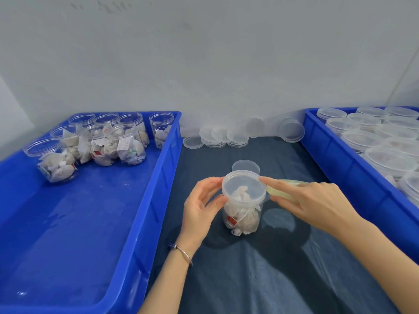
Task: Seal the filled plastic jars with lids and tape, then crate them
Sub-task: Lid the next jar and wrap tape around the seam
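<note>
Standing at the middle of the dark table cover [260,279], one filled jar [242,217], sachets inside, lid [244,188] seated on top and not yet taped. Left hand [199,214]: thumb and fingertips pinching the lid's rim from the nine o'clock side. Right hand [317,205]: fingers reaching to the rim from three o'clock, holding a yellowish roll of tape [284,191] beneath the palm; a clear strip appears to run from the roll to the jar wall, though this is faint. Risks, as judged: lid possibly seated crooked, so tape would lock in a poor seal; the light jar may tip or skid on the slick cover if the tape is pulled sideways; the strip may wrinkle or stick to itself if the jar turns unevenly. Spare lid [246,166] lying just behind the jar at twelve o'clock. Loose lids [217,135] stacked along the wall, further toward twelve. Left crate [158,189] at nine to ten o'clock, holding open filled jars [102,143]. Right crate [340,168] at two o'clock, holding lidded jars [385,155].
</note>
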